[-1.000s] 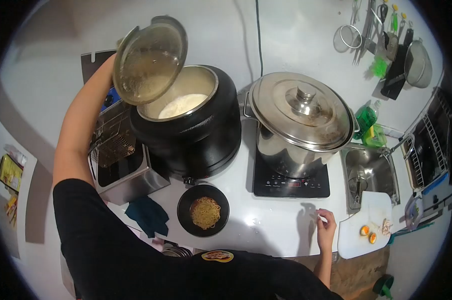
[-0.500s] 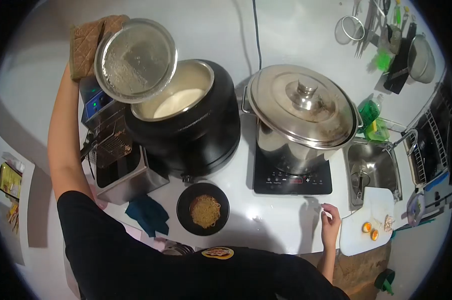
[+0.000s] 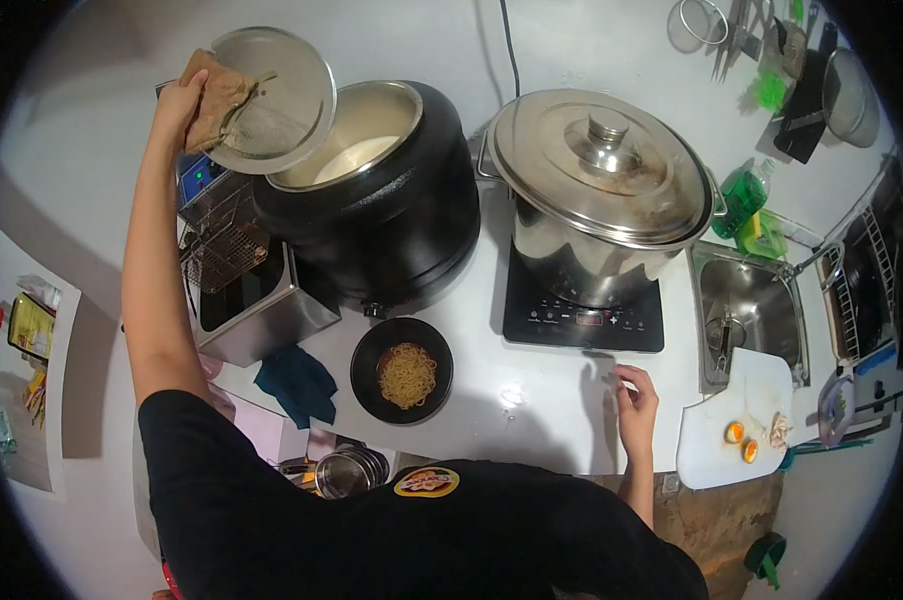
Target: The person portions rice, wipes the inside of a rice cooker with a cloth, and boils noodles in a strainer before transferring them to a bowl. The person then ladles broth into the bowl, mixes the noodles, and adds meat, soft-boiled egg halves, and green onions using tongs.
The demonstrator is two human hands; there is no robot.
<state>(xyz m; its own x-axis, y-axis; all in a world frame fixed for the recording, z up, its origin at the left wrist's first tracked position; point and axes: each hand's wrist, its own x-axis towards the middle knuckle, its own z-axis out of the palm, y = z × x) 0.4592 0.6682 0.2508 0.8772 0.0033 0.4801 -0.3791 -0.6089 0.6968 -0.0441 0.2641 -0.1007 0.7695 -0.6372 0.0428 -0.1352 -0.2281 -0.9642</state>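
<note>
My left hand (image 3: 183, 102) is closed on a brown quilted cloth (image 3: 216, 105) at the edge of a round metal lid (image 3: 286, 100). The lid is tilted beside the rim of a black pot warmer (image 3: 391, 210), whose uncovered inner pot holds a pale, whitish liquid (image 3: 356, 158). Below the warmer, a black bowl (image 3: 368, 400) holds noodles (image 3: 407, 376). Over the counter edge, left of a white cutting board, my right hand (image 3: 636, 402) has its fingers loosely bent and holds nothing.
A lidded steel pot (image 3: 586, 260) stands on an induction cooker (image 3: 583, 325). At right are a sink (image 3: 751, 305) and a cutting board (image 3: 706, 430) with egg halves (image 3: 734, 432). A fryer (image 3: 271, 325) and dark cloth (image 3: 296, 385) are at left; utensils hang upper right.
The lid has turned and moved up and away from the pot opening, uncovering it more. My left hand and the brown cloth now show at its edge. The view has shifted a little.
</note>
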